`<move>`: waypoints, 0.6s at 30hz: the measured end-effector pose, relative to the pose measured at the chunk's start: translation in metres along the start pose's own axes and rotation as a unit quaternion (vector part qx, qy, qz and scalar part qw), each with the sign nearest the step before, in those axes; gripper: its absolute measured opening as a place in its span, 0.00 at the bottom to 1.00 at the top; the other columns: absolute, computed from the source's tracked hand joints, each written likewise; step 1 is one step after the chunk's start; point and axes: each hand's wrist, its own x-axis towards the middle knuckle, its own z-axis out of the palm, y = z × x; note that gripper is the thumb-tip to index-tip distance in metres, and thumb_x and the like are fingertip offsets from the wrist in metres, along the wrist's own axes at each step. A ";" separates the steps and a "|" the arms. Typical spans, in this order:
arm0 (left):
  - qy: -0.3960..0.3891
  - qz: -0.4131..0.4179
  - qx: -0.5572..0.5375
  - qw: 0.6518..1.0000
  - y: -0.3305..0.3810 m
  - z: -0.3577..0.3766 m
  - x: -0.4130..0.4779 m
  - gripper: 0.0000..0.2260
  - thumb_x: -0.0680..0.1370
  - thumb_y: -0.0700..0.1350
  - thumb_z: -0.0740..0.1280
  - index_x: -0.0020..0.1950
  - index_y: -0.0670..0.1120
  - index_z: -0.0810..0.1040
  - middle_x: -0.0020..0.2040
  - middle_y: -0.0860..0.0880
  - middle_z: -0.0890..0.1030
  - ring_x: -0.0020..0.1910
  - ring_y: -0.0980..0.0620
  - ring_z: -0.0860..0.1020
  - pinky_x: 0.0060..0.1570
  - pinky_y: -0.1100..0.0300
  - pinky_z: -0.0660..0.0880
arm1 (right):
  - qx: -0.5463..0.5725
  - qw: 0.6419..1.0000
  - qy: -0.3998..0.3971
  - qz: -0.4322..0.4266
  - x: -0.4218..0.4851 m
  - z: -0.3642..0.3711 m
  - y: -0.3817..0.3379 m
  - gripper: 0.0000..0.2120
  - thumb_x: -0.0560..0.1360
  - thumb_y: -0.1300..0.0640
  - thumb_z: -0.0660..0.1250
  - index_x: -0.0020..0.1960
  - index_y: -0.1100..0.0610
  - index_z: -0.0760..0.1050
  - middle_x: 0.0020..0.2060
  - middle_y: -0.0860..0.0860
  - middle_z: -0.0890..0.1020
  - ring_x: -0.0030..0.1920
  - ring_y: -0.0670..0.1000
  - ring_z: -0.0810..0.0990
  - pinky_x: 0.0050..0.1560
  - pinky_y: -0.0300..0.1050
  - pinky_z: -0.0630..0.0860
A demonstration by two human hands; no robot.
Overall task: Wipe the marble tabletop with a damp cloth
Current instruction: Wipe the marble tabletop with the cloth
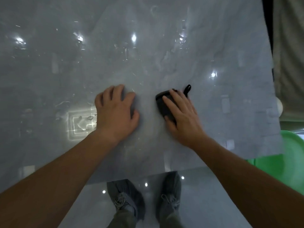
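Observation:
A glossy grey marble tabletop fills most of the view, with wet streaks and light reflections on it. A dark folded cloth with a small black loop at its far corner lies flat on the marble right of centre. My right hand presses down on the cloth, fingers spread over its top. To the left of the cloth, my left hand rests flat on the bare marble, fingers slightly apart, holding nothing.
The table's near edge runs across the bottom, with my grey shoes on a shiny tiled floor below. A green plastic basin sits off the table's right edge. A beige fabric surface lies beyond the right edge.

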 end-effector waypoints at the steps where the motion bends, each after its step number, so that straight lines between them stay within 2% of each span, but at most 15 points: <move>1: 0.005 -0.006 0.000 1.000 0.004 -0.001 0.003 0.22 0.72 0.55 0.63 0.64 0.50 0.75 0.70 0.43 0.69 0.70 0.38 0.65 0.68 0.41 0.59 | 0.010 0.998 0.034 0.057 0.015 -0.006 0.014 0.29 0.78 0.53 0.63 0.78 0.54 0.65 0.79 0.57 0.63 0.80 0.61 0.58 0.77 0.65 0.59; 3: 0.010 -0.003 -0.009 1.000 0.010 0.001 0.013 0.21 0.73 0.54 0.63 0.66 0.50 0.73 0.72 0.42 0.67 0.73 0.39 0.62 0.71 0.41 0.57 | 0.022 0.987 0.075 0.143 0.050 -0.016 0.036 0.29 0.78 0.52 0.61 0.79 0.54 0.63 0.79 0.57 0.62 0.79 0.61 0.58 0.77 0.65 0.59; 6: 0.004 0.021 -0.025 0.999 0.012 0.003 0.039 0.25 0.77 0.52 0.61 0.74 0.50 0.67 0.81 0.41 0.57 0.80 0.40 0.52 0.75 0.42 0.49 | 0.016 0.985 0.075 0.154 0.079 -0.016 0.034 0.29 0.79 0.53 0.60 0.79 0.52 0.61 0.80 0.54 0.60 0.81 0.59 0.54 0.79 0.64 0.53; 7: -0.002 0.017 -0.026 1.000 0.012 0.002 0.049 0.27 0.78 0.52 0.60 0.78 0.51 0.63 0.82 0.41 0.54 0.81 0.41 0.50 0.76 0.43 0.47 | 0.020 0.990 0.063 0.126 0.075 -0.015 0.029 0.29 0.79 0.53 0.59 0.79 0.52 0.61 0.80 0.54 0.60 0.81 0.59 0.53 0.79 0.64 0.53; 9: -0.017 -0.006 -0.021 1.000 0.011 0.001 0.065 0.29 0.80 0.54 0.57 0.81 0.51 0.58 0.83 0.43 0.51 0.81 0.42 0.47 0.77 0.44 0.45 | 0.019 1.000 0.018 0.017 0.046 -0.010 0.021 0.29 0.78 0.52 0.60 0.79 0.52 0.62 0.80 0.53 0.60 0.81 0.59 0.52 0.79 0.64 0.53; 11: -0.026 -0.021 -0.013 0.999 0.012 0.000 0.071 0.30 0.79 0.56 0.53 0.82 0.51 0.57 0.83 0.43 0.50 0.82 0.42 0.46 0.77 0.44 0.44 | 0.010 0.995 -0.039 -0.086 0.016 -0.012 0.026 0.29 0.78 0.52 0.61 0.78 0.52 0.64 0.80 0.53 0.61 0.81 0.59 0.53 0.80 0.62 0.52; 13: -0.021 -0.033 -0.006 0.999 0.015 0.002 0.072 0.29 0.80 0.57 0.51 0.81 0.52 0.58 0.83 0.44 0.51 0.82 0.42 0.48 0.78 0.44 0.45 | 0.005 0.993 -0.042 -0.115 0.028 -0.023 0.054 0.28 0.78 0.53 0.63 0.78 0.53 0.66 0.79 0.55 0.63 0.81 0.58 0.56 0.79 0.63 0.54; 15: -0.011 -0.049 -0.009 0.999 0.022 0.001 0.074 0.28 0.80 0.57 0.52 0.80 0.51 0.62 0.82 0.43 0.55 0.81 0.41 0.50 0.78 0.43 0.47 | 0.010 1.000 0.001 -0.020 0.070 -0.036 0.083 0.29 0.78 0.53 0.62 0.78 0.54 0.64 0.79 0.56 0.63 0.80 0.59 0.57 0.78 0.64 0.56; 17: -0.002 -0.067 -0.001 0.998 0.029 0.001 0.080 0.26 0.80 0.57 0.53 0.77 0.50 0.66 0.81 0.41 0.59 0.80 0.39 0.54 0.77 0.40 0.51 | 0.016 0.995 0.033 0.089 0.117 -0.049 0.100 0.29 0.79 0.52 0.60 0.80 0.53 0.61 0.80 0.55 0.60 0.81 0.59 0.54 0.79 0.64 0.52; 18: 0.000 -0.074 0.006 0.997 0.033 0.001 0.082 0.26 0.80 0.57 0.53 0.75 0.49 0.67 0.80 0.40 0.60 0.79 0.37 0.55 0.76 0.39 0.52 | 0.012 0.992 0.039 0.115 0.131 -0.048 0.098 0.30 0.79 0.53 0.59 0.80 0.53 0.60 0.80 0.55 0.60 0.81 0.59 0.54 0.80 0.63 0.50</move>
